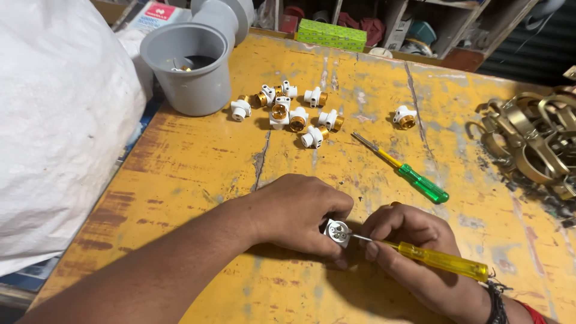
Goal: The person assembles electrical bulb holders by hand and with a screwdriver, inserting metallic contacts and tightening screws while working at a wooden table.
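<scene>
My left hand (297,213) grips a small white lamp holder (336,231) low on the worn yellow table (198,174). My right hand (408,240) holds a yellow-handled screwdriver (441,260), its thin metal tip touching the holder's face. Both hands rest near the table's front edge, close together. Further back lie several white and brass lamp holders (297,117) in a loose cluster, with one more (405,117) apart to the right.
A green-handled screwdriver (414,177) lies right of centre. A grey plastic pipe fitting (189,66) stands at the back left beside a big white sack (54,120). Brass-coloured metal clamps (531,144) pile up at the right edge. A green box (331,34) sits behind the table.
</scene>
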